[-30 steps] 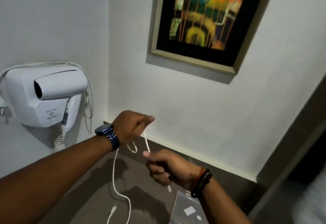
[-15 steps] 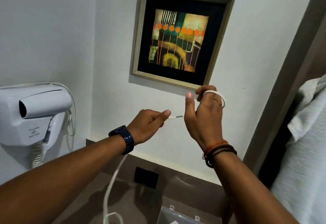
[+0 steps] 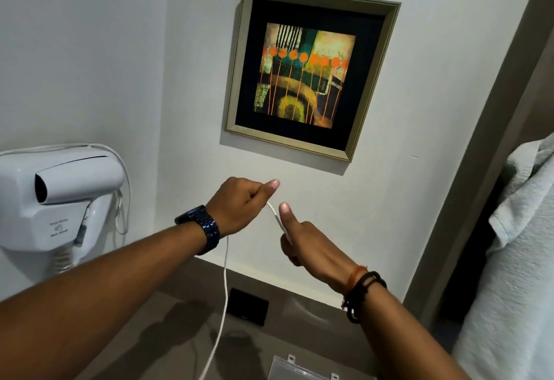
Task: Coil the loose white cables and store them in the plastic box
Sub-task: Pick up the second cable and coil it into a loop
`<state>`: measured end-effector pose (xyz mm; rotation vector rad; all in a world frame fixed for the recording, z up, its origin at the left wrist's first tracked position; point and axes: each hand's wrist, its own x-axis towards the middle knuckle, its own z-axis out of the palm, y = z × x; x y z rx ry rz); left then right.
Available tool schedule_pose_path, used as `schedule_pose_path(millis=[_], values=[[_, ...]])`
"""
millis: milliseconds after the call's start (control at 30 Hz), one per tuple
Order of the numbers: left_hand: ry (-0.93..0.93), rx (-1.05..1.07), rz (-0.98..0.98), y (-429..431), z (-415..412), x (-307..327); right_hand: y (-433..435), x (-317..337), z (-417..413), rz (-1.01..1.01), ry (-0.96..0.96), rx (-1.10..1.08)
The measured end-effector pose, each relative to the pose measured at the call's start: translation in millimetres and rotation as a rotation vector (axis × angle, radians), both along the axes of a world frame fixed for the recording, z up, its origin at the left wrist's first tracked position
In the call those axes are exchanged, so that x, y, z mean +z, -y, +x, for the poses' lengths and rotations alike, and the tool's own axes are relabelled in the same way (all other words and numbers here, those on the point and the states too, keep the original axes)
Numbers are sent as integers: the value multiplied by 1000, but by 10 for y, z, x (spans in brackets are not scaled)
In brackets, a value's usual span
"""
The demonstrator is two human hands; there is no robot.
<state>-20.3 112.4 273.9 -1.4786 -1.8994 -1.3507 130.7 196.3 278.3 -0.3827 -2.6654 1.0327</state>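
Pinching white cable (image 3: pixel 225 283), both hands' grip raised

A single head-worn wide-angle view looks forward and slightly down into a room corner, tilted so the walls lean. It sits close behind both forearms, which reach in from the bottom edge. The framed picture (image 3: pixel 302 74) hangs straight ahead on the far wall, a wall-mounted hair dryer (image 3: pixel 57 197) fills the left, and only the desk (image 3: pixel 168 331) far edge shows low.
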Motion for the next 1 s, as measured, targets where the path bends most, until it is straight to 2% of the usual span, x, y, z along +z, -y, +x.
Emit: schedule_pose_path(millis=[133,267,333,400,433,467,533,567,600,633,667,700,733,767,800,833,900,967,1000], values=[[97,-28,-9,-27,-20,-45,145,94,15,-361,-62,188],[242,-123,7,-59,67,-106,155,135,73,-857,-149,472],[380,-203,-21,-91,124,-153,151,172,88,-1074,-295,592],[446,-259,-93,-126,175,-263,124,243,73,-1158,-567,612],[449,-260,-139,-136,193,-328,94,286,61,-1099,-736,533],[441,-247,-183,-137,208,-384,36,321,54,-938,-903,387],[398,-193,-218,-109,194,-445,-151,356,41,-347,-1127,-29],[372,-160,-194,-83,176,-439,-242,353,43,25,-1108,-235],[347,-127,-150,-53,155,-411,-308,326,56,381,-955,-393],[324,-95,-94,-26,123,-366,-374,264,65,653,-699,-465],[300,-61,-34,-6,80,-312,-401,190,82,754,-408,-448],[273,-26,15,9,34,-253,-376,120,119,671,-153,-341],[252,9,51,16,-14,-198,-318,60,158,449,42,-160],[246,34,74,16,-50,-155,-219,27,192,162,165,51],[258,44,87,8,-73,-134,-113,19,218,-115,206,259],[285,33,86,-2,-78,-141,-4,53,238,-366,158,449],[362,-74,36,-46,-2,-228,167,225,269,-726,-101,733],[410,-190,-28,-110,127,-363,239,428,278,-868,-507,773],[419,-211,-53,-131,183,-414,231,523,282,-848,-728,668]])
